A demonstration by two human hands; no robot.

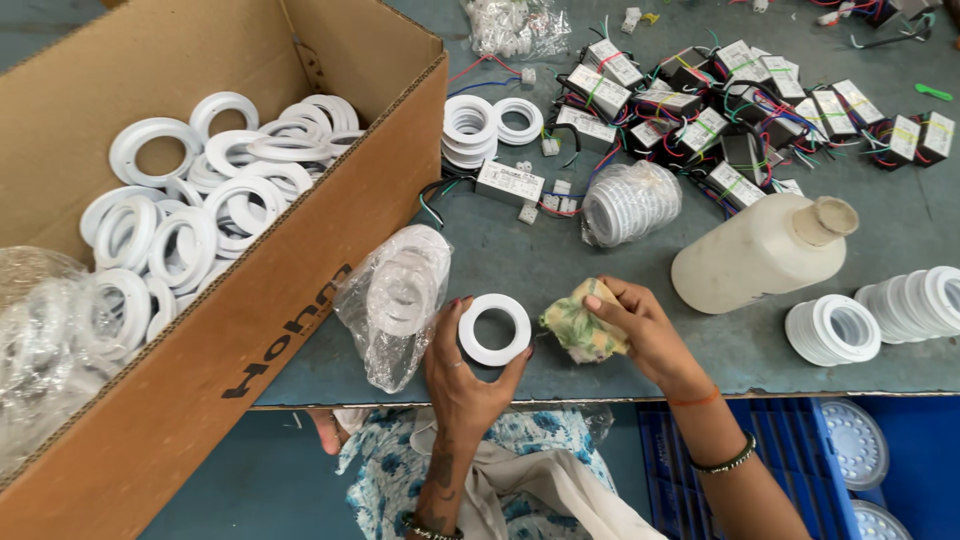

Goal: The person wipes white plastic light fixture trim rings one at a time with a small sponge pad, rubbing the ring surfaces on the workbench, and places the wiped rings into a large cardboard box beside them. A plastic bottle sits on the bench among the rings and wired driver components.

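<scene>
One flat white plastic ring (494,329), open-centred, between left-hand fingers (462,360).

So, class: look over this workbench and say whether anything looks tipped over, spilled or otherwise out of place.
The pale plastic bottle lies on its side on the table, right of the right hand, its neck stopped; nothing has spilled. The wired modules sit in a tangled heap.
</scene>
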